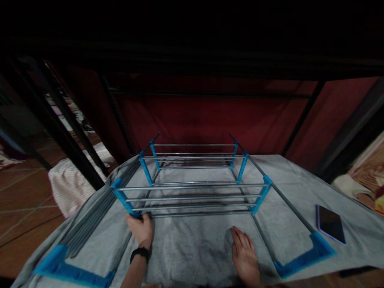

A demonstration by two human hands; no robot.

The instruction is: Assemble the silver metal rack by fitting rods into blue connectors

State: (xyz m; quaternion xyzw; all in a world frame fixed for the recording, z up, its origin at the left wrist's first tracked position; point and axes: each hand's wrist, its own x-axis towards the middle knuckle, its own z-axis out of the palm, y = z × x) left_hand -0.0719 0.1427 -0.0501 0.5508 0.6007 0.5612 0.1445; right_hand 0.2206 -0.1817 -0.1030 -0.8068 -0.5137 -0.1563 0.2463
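A metal rack (195,186) of grey rods and blue plastic connectors lies on its side on a grey cloth (192,244). My left hand (140,229), with a black band on its wrist, is closed around the lower end of a blue connector at the rack's near left corner. My right hand (245,256) lies flat on the cloth with its fingers stretched out, just in front of the rack's near right side, holding nothing. Long grey rods run from the rack toward blue end pieces (306,256) at both near corners.
A dark phone (330,224) lies on the cloth at the right. Red fabric panels (210,116) and black frame bars (69,132) stand behind and to the left. A pale striped cloth (70,186) lies on the tiled floor at the left.
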